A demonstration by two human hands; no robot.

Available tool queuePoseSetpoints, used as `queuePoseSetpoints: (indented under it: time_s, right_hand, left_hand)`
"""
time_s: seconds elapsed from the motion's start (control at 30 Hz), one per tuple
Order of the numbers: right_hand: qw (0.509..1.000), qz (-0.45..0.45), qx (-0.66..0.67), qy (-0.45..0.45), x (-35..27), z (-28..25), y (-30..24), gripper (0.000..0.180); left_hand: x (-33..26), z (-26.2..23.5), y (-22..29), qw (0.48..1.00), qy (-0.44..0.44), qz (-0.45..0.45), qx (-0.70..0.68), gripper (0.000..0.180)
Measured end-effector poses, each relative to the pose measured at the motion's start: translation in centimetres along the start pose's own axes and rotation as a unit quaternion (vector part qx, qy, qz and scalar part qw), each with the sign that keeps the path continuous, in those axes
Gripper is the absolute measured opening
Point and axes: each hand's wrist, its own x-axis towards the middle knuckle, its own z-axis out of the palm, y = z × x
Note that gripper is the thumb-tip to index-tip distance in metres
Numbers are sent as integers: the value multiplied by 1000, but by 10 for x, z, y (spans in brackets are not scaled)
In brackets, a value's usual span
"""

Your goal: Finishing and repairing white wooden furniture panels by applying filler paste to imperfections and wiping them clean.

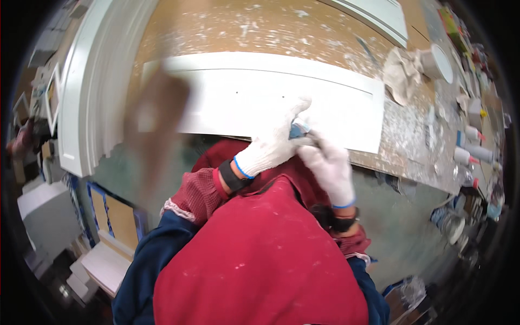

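White knit gloves cover both hands, and a small blue thing [297,131] sits between them, above the near part of a white panel [227,114]. On the left hand [273,141], one of the fingers points out over the panel and the others bend around the blue thing; the right hand [330,162] meets it from the other side, blurred. I cannot tell which fingers pinch it, or how firmly. Knit fabric could dull the feel of so small a thing, so it might slip and nick the panel's smooth face. The panel's near side lies along the edge of the table [254,27], so a careless lean from the red apron [260,260] could shove or smear it. Pale flecks on the table could scuff its underside if it slides, and the crumpled cloth [400,76] just beside its right end could snag.
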Motion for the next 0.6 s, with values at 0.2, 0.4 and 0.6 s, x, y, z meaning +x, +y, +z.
queuePoseSetpoints:
  time_s: [0.2,0.4,0.6]
  right_hand:
    - [979,-74,96,161,-3,37,24,37]
    - [955,32,246,165,-35,23,11,30]
    - [925,126,173,314,-62,-39,32,29]
  left_hand:
    - [-16,3,6,985,-119,14,127,63]
    - [-25,18,-18,974,-210,-10,79,77]
    - [-10,1,5,882,-80,240,398,71]
